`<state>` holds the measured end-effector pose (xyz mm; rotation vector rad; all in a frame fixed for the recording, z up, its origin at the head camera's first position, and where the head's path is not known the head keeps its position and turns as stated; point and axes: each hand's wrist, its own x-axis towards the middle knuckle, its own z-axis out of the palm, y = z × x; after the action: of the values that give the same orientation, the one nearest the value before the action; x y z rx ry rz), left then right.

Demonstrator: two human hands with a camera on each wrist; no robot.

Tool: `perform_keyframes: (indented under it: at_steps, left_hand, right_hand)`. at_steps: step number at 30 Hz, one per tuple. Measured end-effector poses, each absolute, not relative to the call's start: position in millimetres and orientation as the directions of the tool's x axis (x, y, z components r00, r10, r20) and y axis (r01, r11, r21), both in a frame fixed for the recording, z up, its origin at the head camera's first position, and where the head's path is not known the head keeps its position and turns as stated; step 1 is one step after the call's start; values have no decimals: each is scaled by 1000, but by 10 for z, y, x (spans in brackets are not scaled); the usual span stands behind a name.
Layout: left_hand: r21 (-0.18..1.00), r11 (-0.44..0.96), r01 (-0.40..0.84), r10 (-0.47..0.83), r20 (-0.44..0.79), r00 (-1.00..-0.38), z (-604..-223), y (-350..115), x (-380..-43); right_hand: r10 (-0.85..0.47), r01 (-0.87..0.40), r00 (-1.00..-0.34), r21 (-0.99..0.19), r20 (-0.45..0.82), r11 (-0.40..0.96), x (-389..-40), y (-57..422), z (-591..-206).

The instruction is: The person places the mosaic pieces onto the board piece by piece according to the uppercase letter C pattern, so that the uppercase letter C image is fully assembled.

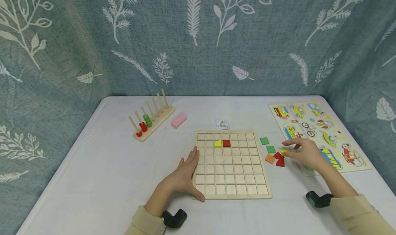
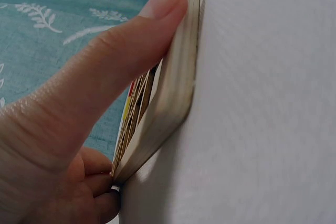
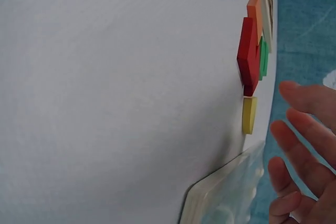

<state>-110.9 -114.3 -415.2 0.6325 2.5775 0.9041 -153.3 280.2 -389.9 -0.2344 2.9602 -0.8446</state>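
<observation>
A square wooden grid board [image 1: 232,197] lies on the white table. A yellow rounded piece [image 1: 218,143] and a red square [image 1: 226,143] sit side by side in its second row. My left hand [image 1: 184,175] rests on the board's near left corner, its fingers along the left edge and the thumb [image 2: 136,40] on the front edge. Right of the board, my right hand [image 1: 304,153] hovers with parted fingers over a loose yellow piece [image 3: 249,115]. Beside that lie red pieces [image 1: 280,163], an orange square [image 1: 270,158] and two green squares [image 1: 264,141].
A small pattern card [image 1: 222,124] lies behind the board. Farther left are a pink block [image 1: 178,120] and a wooden peg stand [image 1: 156,124] with red and green beads. A vehicle picture puzzle [image 1: 337,147] covers the right side, partly under my right hand.
</observation>
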Motion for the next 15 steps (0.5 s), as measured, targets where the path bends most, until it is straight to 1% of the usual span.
perform_keyframes:
  at_steps: [15]
  left_hand:
    - [650,704,288,503,-169,-848,-4149,-1140,-1107]
  right_hand:
    - [-130,-90,-990,-500,-46,862,-1521,2880,-4003]
